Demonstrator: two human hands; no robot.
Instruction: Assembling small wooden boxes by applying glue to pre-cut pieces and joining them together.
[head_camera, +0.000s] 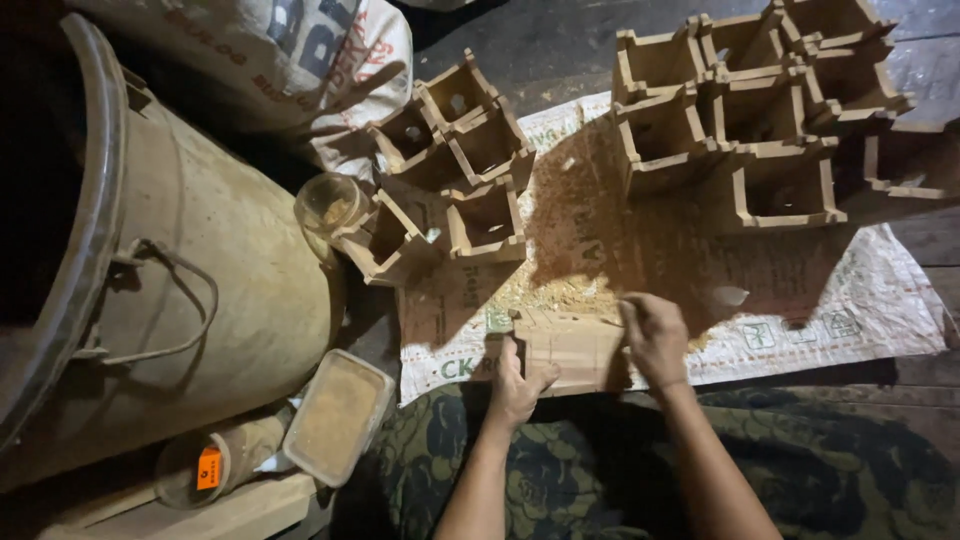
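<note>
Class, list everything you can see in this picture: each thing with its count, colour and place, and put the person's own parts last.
Small box in hand: one, tan, bottom centre, held by both hands.
Open boxes, left cluster: about five, tan, upper centre.
Open boxes, right cluster: about seven, tan, upper right.
Woven sheet: one, white, under the boxes.
Sawdust: tan, scattered on the sheet.
Drum: one, dusty beige, on its side, left.
Jar: one, clear, beside the drum.
Tray: one, clear, holding brown powder, lower left.
Sack: one, white, top left.
Left hand: on the box.
Right hand: on the box.
</note>
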